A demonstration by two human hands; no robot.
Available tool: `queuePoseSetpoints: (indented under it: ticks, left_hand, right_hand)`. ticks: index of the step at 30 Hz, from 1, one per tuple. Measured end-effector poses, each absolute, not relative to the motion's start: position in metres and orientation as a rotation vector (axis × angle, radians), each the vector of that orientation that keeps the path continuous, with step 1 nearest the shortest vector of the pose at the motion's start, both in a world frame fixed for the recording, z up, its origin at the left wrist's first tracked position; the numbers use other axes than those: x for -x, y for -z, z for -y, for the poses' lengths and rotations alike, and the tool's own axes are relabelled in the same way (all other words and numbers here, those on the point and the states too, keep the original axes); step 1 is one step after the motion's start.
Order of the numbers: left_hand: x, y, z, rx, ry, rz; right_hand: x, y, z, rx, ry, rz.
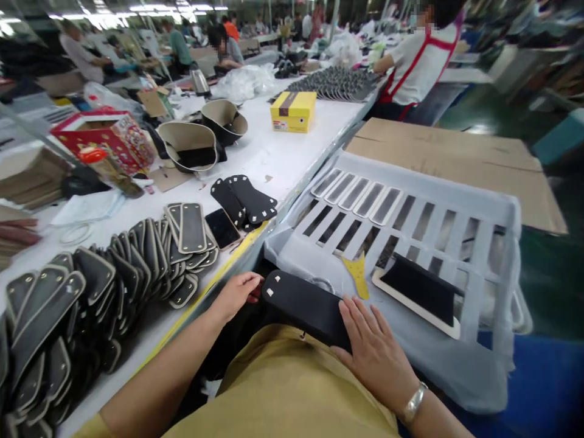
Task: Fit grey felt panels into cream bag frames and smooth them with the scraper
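The left hand (239,295) is at the left end of a long black panel (305,298), with its fingertips drawn together beside the panel edge; whether they grip the edge cannot be told. The right hand (369,347) lies flat on the opposite end of the panel, fingers extended and pressed lightly together, gripping nothing. The panel therefore spans the space between the two hands, directly in front of the person's body. Its end nearest the left hand has rounded corners and carries two small pale tabs (274,285). To the left of the left hand, a large pile of dark pads with beige edging (137,261) covers the near part of the white bench (262,152). Just beyond the left hand, a phone (222,229) lies near the bench edge; past it, black shaped pieces (249,201) overlap one another. Farther beyond the left hand stands a yellow box (293,111). Beyond the right hand, a grey slotted tray (495,191) extends away from the person. On this tray, a yellow piece (356,274) lies just beyond the right fingertips, a curved black part (422,289) with a white-edged base lies to their right, and white-rimmed strips (360,194) form a row farther off.
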State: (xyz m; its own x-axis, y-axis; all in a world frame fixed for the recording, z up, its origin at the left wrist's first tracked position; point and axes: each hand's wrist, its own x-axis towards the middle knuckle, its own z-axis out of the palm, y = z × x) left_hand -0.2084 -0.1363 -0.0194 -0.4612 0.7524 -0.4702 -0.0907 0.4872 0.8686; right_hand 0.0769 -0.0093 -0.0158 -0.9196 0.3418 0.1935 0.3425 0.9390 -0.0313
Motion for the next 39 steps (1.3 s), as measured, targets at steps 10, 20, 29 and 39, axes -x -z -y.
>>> queuePoseSetpoints:
  ticks: [10, 20, 29, 39]
  left_hand:
    - [0.222, 0.007, 0.121, -0.462, -1.005, -1.69]
    - [0.24, 0.004, 0.111, -0.787, -0.597, -1.765]
    - [0.24, 0.021, 0.114, -0.936, -0.715, -1.835]
    - [0.237, 0.028, 0.118, -0.974, -0.711, -1.868]
  right_hand:
    - [-0.071, 0.025, 0.009, 0.479, 0.052, 2.862]
    - [-0.059, 0.027, 0.016, 0.6, -0.055, 2.787]
    - [-0.047, 0.027, 0.015, 0.504, 0.089, 2.881]
    - [-0.021, 0.029, 0.015, 0.402, 0.115, 3.013]
